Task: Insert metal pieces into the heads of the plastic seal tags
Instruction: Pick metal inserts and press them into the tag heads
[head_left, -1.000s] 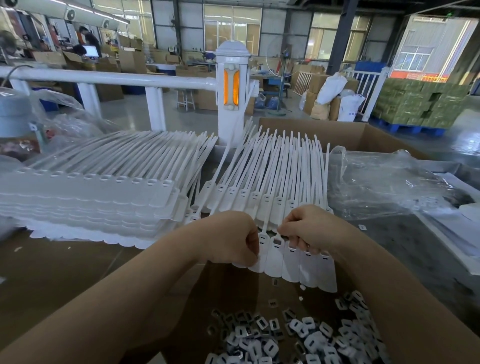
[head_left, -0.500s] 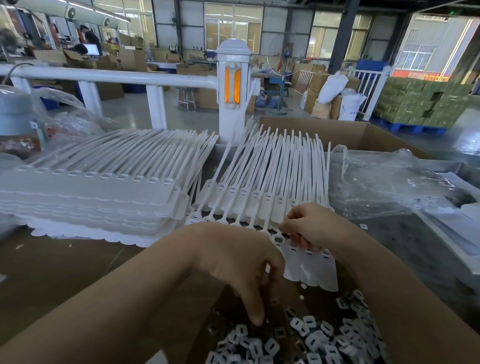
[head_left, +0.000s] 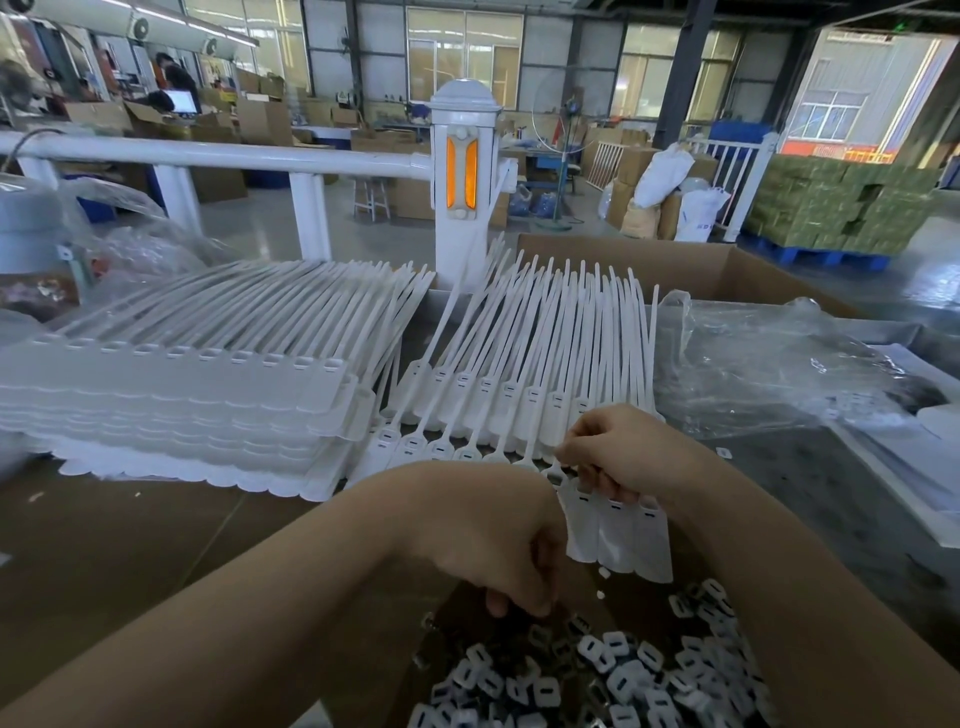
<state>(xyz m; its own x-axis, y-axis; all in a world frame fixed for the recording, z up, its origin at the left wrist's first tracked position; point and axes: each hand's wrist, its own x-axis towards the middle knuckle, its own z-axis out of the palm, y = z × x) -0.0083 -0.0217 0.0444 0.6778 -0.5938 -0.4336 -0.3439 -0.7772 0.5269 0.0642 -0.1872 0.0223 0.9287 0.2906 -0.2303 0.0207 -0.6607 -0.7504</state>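
Lying at far left on the tabletop (head_left: 130, 530), a stack of seal tags (head_left: 171, 400) sits apart; the left hand (head_left: 498, 540) dips its curled fingers (head_left: 524, 603) to the metal pieces (head_left: 613, 670), grasp unclear; the right hand (head_left: 623, 452) pinches the fanned tags (head_left: 615, 525) by their heads.

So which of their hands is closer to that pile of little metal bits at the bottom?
Left. The left hand hangs just above the pile of metal pieces, fingertips pointing down at its near edge. The right hand is farther up, holding the row of seal tags.
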